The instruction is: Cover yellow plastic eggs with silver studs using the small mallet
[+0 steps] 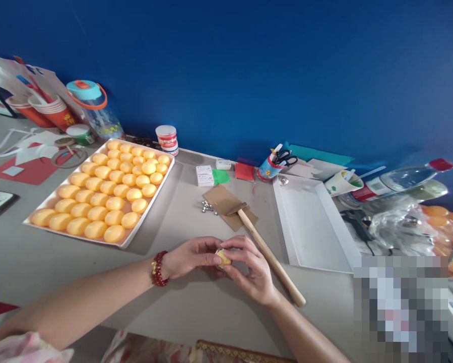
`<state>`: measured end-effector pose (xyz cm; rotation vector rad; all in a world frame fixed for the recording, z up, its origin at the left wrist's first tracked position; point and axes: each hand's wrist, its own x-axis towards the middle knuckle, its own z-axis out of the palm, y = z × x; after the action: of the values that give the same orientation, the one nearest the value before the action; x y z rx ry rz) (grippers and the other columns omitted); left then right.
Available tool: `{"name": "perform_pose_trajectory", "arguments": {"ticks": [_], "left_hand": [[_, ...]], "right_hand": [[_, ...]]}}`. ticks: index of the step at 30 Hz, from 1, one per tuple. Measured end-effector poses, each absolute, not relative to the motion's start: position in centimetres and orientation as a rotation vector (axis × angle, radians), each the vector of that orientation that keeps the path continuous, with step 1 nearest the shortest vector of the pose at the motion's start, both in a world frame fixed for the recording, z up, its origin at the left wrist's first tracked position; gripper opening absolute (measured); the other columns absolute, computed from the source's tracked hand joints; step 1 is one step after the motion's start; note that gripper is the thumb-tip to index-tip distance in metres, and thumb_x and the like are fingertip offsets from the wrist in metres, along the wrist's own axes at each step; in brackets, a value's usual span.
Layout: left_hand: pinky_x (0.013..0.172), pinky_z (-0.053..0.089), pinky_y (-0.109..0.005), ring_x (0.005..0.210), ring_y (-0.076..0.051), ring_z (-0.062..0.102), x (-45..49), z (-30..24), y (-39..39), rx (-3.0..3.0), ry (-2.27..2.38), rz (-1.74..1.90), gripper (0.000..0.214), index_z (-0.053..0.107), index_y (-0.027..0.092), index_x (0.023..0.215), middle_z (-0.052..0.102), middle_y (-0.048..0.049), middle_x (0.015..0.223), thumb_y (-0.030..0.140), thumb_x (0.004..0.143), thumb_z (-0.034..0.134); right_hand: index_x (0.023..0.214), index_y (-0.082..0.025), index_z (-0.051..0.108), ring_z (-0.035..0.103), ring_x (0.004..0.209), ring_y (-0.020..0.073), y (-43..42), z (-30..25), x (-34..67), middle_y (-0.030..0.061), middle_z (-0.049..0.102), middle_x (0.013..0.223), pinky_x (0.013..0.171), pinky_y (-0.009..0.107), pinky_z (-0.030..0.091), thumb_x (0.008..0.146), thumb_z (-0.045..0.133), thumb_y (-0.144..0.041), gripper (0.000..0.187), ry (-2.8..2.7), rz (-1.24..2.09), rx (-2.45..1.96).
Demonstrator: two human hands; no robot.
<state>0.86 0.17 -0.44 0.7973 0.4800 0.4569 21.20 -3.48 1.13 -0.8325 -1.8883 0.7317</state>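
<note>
Both of my hands meet over the table and grip one small round yellow object with a dark edge [223, 258]; its kind is not clear. My left hand [196, 258], with a red bead bracelet at the wrist, pinches it from the left. From the other side, the fingertips and thumb of my right hand [249, 267] close on it. A hammer [269, 252] with a wooden handle lies just right of my right hand, its head on a piece of brown cardboard [220, 199]. Small shiny metal pieces [208, 206] lie beside the cardboard.
A shallow box [131, 237] of orange-yellow balls in rows stands at left. To the right are a white tray [300, 252], a pen cup [268, 168] with scissors, a lying bottle [400, 181] and a glue gun [358, 227]. Small white boxes [205, 176] sit near the blue wall.
</note>
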Motion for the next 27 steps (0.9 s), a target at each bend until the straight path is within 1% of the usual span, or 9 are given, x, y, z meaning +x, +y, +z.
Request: {"name": "perform_pose_trajectory", "arguments": {"ticks": [4,8,14,17,19,23,27], "left_hand": [[0.088,0.051,-0.039,0.091,-0.022,0.067,0.89,-0.42,0.15,0.798,0.485,0.465,0.034,0.067,0.018,0.114,0.07,-0.0093,0.107,0.033,0.085,0.072],[0.089,0.051,-0.04,0.093,-0.023,0.068,0.93,-0.42,0.13,0.788,0.483,0.463,0.033,0.067,0.017,0.114,0.07,-0.0103,0.109,0.033,0.085,0.071],[0.083,0.052,-0.032,0.083,-0.016,0.066,0.99,0.06,0.25,0.753,0.476,0.474,0.029,0.069,0.017,0.109,0.067,-0.0046,0.095,0.031,0.084,0.073],[0.084,0.052,-0.033,0.084,-0.016,0.065,0.94,0.27,0.35,0.762,0.458,0.497,0.027,0.069,0.017,0.109,0.065,-0.0038,0.094,0.03,0.085,0.071],[0.085,0.052,-0.033,0.084,-0.016,0.064,0.89,0.28,0.36,0.765,0.454,0.493,0.026,0.07,0.017,0.108,0.066,-0.0037,0.093,0.028,0.085,0.071],[0.083,0.051,-0.033,0.085,-0.018,0.065,0.82,0.0,0.24,0.793,0.468,0.454,0.025,0.069,0.016,0.106,0.069,-0.0053,0.093,0.025,0.083,0.072],[0.081,0.05,-0.032,0.085,-0.018,0.064,0.79,-0.36,0.17,0.811,0.451,0.473,0.024,0.068,0.015,0.105,0.068,-0.0061,0.092,0.026,0.084,0.069]], "right_hand": [[0.114,-0.025,0.066,0.065,0.102,0.023,-3.41,1.03,21.18,0.0092,0.067,0.113,0.087,0.042,0.055,0.09,0.063,-0.015,0.026,-1.884,0.734,-0.846],[0.113,-0.026,0.066,0.064,0.104,0.0234,-3.4,0.84,21.28,0.0091,0.067,0.114,0.088,0.043,0.054,0.091,0.062,-0.017,0.024,-1.888,0.732,-0.849],[0.119,-0.025,0.062,0.059,0.112,0.0265,-3.49,0.88,21.48,0.0107,0.063,0.119,0.095,0.045,0.051,0.089,0.063,-0.019,0.031,-1.876,0.892,-0.898],[0.123,-0.025,0.059,0.057,0.115,0.027,-3.51,0.96,21.44,0.0107,0.063,0.119,0.097,0.046,0.049,0.088,0.062,-0.017,0.036,-1.86,0.929,-0.936],[0.122,-0.025,0.059,0.057,0.115,0.0264,-3.54,0.96,21.44,0.0101,0.063,0.119,0.097,0.045,0.049,0.089,0.061,-0.015,0.035,-1.85,0.947,-0.936],[0.114,-0.026,0.063,0.059,0.111,0.0245,-3.62,0.86,21.59,0.0082,0.063,0.116,0.096,0.043,0.049,0.091,0.057,-0.016,0.026,-1.824,0.994,-0.924],[0.116,-0.026,0.063,0.058,0.113,0.0255,-3.62,0.83,21.75,0.0091,0.062,0.118,0.097,0.043,0.048,0.092,0.056,-0.018,0.026,-1.826,1.028,-0.926]]}}
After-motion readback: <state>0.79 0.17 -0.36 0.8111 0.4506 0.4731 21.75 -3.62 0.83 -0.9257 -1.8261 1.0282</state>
